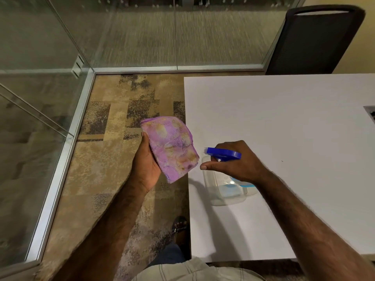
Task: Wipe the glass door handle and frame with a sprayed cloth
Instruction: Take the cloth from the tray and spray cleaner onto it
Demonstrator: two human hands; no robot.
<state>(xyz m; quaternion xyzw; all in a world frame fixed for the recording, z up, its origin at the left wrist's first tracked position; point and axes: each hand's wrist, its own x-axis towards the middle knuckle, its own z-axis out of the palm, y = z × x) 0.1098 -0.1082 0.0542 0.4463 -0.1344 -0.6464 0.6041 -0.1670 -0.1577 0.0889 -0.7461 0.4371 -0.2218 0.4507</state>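
At the corner of the white desk [284, 118], the left hand [145, 167] is cupped round a folded purple cloth [172, 147], its face turned toward the nozzle, seemingly to catch spray. The right hand [233, 162] is wrapped round the blue head of a clear spray bottle [223, 191] standing on the desk; the trigger finger is hidden. No door handle is identifiable; only aluminium glass framing [60, 159] shows at left.

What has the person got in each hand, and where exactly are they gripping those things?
The left hand holds the folded purple cloth by its left edge. The right hand grips the clear spray bottle around its neck, under the blue trigger head.
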